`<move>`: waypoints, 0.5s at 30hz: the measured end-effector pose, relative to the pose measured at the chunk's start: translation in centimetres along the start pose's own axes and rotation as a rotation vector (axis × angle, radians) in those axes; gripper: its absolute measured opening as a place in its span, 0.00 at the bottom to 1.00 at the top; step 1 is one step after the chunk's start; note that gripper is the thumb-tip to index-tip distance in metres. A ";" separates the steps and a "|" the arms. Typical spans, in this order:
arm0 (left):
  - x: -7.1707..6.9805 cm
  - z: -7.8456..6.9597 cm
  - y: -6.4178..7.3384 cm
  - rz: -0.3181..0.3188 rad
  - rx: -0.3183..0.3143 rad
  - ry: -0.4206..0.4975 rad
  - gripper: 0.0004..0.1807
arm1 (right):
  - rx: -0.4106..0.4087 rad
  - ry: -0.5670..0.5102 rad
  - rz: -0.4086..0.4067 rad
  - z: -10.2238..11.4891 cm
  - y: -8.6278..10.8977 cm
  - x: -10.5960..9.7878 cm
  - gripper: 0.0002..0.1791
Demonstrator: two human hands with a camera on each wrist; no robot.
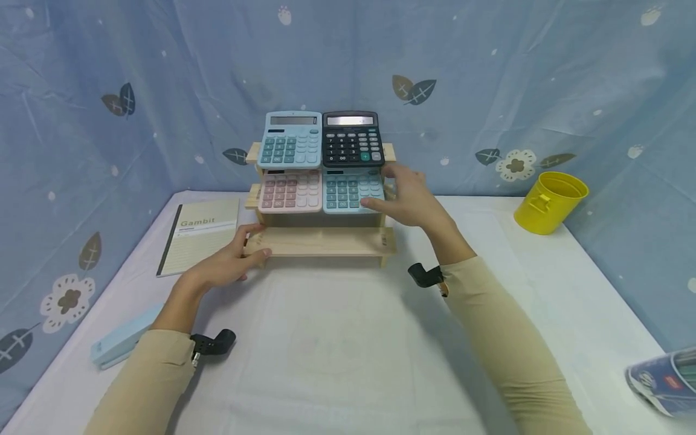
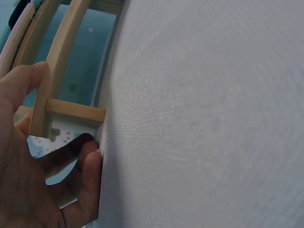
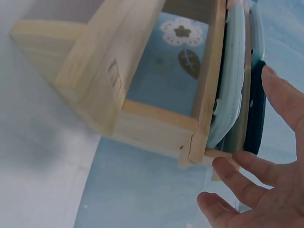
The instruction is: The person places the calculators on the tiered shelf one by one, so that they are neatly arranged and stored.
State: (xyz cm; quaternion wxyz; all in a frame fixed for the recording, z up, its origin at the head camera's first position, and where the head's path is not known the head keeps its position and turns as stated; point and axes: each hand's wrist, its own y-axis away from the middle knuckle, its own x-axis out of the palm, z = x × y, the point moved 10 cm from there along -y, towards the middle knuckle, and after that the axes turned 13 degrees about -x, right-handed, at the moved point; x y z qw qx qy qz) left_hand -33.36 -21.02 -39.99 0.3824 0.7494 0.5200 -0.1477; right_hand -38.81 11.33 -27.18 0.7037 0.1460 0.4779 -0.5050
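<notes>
A three-tier wooden rack [image 1: 326, 241] stands on the table. On its top tier lean a light-blue calculator [image 1: 290, 140] and a black calculator [image 1: 352, 139]. A pink calculator [image 1: 290, 192] and a second light-blue calculator [image 1: 352, 192] lean on the middle tier. My left hand [image 1: 231, 258] pinches the left end of the bottom shelf, its thumb on the front edge. Spread at the rack's right side is my right hand [image 1: 403, 196], its thumb over the lower light-blue calculator. The right wrist view shows these fingers [image 3: 242, 183] extended beside the rack; contact is hard to tell.
A notebook [image 1: 201, 232] lies left of the rack, and a light-blue box-like object [image 1: 125, 338] is partly behind the left forearm. At the right are a tilted yellow bucket [image 1: 549, 205] and a blue container [image 1: 663, 383]. Patterned blue curtain [image 1: 489, 78] borders the table.
</notes>
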 end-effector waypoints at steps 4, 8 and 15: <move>0.2 0.3 -0.2 0.002 -0.002 0.002 0.46 | 0.024 -0.021 -0.016 -0.7 -0.1 -0.2 0.50; 0.5 0.5 -0.2 0.005 -0.006 0.006 0.46 | 0.032 -0.021 -0.006 -1.0 0.1 0.0 0.49; 0.5 0.5 -0.5 -0.006 0.001 -0.012 0.46 | -0.012 0.018 -0.002 -1.0 0.3 0.1 0.46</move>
